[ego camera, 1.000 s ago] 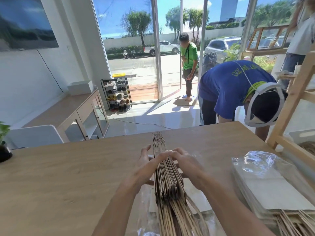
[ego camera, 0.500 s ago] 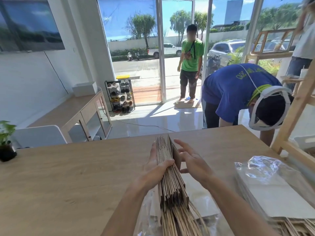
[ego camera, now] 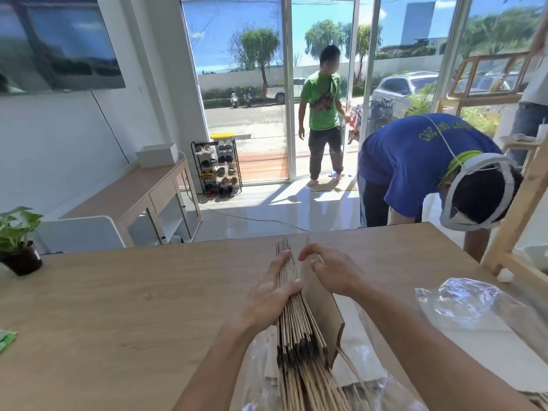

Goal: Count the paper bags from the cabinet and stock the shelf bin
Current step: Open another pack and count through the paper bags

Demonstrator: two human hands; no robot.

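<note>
Two hands work your upright stack of flat brown paper bags [ego camera: 292,307]: left hand [ego camera: 268,295] clamps it, right hand [ego camera: 332,269], fingers curled half-open, peels one bag aside.

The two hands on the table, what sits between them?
In the head view, an upright stack of paper bags stands between left hand and right hand.

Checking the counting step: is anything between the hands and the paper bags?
Nothing visible. The left hand already grips the upright stack of paper bags; the right hand touches the bag peeled off its right side.
</note>
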